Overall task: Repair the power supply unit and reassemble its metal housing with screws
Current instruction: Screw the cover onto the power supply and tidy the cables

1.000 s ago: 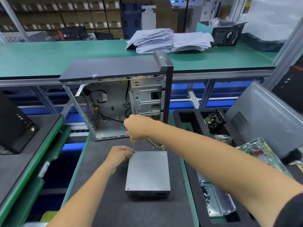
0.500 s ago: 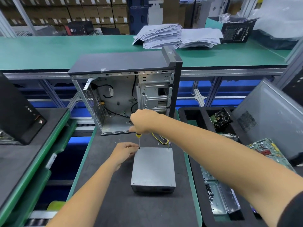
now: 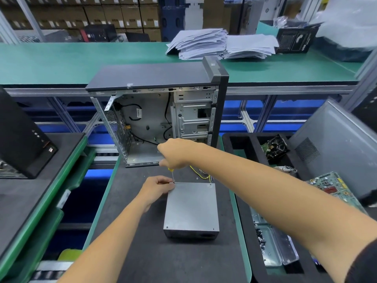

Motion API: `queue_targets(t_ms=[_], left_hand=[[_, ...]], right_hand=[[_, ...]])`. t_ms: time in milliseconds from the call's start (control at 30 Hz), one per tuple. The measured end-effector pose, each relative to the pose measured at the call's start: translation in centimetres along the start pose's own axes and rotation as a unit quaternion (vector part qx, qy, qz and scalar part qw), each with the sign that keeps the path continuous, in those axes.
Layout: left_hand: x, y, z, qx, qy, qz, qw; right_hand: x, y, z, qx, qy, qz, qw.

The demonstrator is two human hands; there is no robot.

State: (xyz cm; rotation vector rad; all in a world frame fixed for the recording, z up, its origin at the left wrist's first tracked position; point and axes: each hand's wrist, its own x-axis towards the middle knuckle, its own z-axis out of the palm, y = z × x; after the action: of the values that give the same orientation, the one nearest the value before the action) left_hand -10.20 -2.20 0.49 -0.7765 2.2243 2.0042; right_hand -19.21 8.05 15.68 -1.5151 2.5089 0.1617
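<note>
Not much has shifted since a second ago: both hands stay at the same far-left corner, and only the view has drifted a bit. Behind, the open black and silver computer tower case [image 3: 161, 121] stands gutted on the dark grey table [image 3: 142, 252], probably waiting for the unit. That flat grey metal power supply box [image 3: 191, 207] lies lid-up in the middle so its corner screws face up. My right hand [image 3: 175, 153] grips the yellow-handled screwdriver [image 3: 172, 175] upright on the corner, while the left hand [image 3: 158, 188] pinches at the tip, I guess steadying a screw too small to see.
</note>
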Motion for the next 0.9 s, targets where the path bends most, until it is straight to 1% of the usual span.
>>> queue_targets(t_ms=[67, 233, 433, 600, 667, 767, 833, 900], left_hand=[[-0.1, 0.1, 0.1, 0.001, 0.001, 0.000, 1.000], [0.1, 0.7, 0.0, 0.018, -0.005, -0.010, 1.000], [0.4, 1.2, -0.4, 0.067, -0.019, 0.001, 0.998], [0.8, 2.0, -0.8, 0.120, -0.056, -0.022, 0.991], [1.2, 2.9, -0.8, 0.163, -0.078, -0.043, 0.983], [2.0, 4.7, -0.4, 0.253, -0.136, -0.054, 0.956], [3.0, 5.8, 0.3, 0.307, -0.176, -0.032, 0.935], [4.2, 6.2, 1.6, 0.360, -0.176, 0.013, 0.916]], right_hand=[[0.0, 0.2, -0.1, 0.001, -0.005, -0.001, 1.000], [0.2, 0.1, 0.0, 0.009, 0.014, 0.010, 1.000], [0.4, 0.3, 0.0, 0.066, 0.010, 0.024, 0.997], [-0.5, 3.4, -0.5, 0.130, 0.058, 0.066, 0.988], [-0.8, 4.5, 0.0, 0.142, 0.080, 0.083, 0.983], [-0.9, 5.6, 1.4, 0.139, 0.079, 0.104, 0.982], [-1.0, 6.3, 2.5, 0.140, 0.062, 0.109, 0.982], [-1.2, 7.0, 3.5, 0.134, 0.034, 0.112, 0.984]])
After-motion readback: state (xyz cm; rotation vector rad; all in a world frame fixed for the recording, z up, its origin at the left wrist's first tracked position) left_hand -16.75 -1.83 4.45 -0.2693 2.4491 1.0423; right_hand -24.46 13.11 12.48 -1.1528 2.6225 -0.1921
